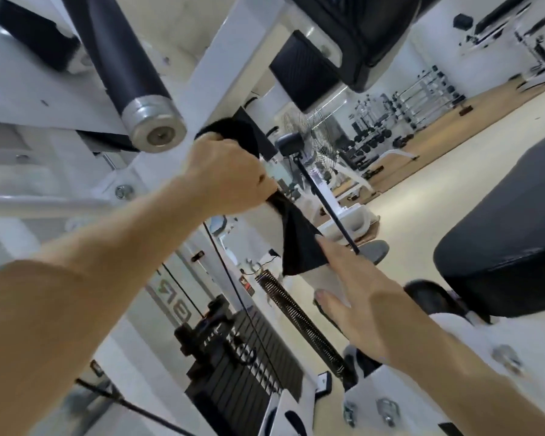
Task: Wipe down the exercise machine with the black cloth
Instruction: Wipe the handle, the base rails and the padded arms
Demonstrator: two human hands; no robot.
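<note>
- Black cloth (299,247) is bunched against a white post of the machine (202,73), with its loose end hanging below.
- Left hand (230,174) grips the cloth, fingers curled tight round it.
- Right hand (353,294) is flat with straight fingers, its fingertips at the edge of the cloth's hanging end.
- Roller (132,67) with a metal end cap juts out just above the left hand.
- Weight stack (243,357) and spring (299,319) lie below the arms.
- Dark pad (510,231) sits at the right, and a fan (312,136) stands beyond the post.
</note>
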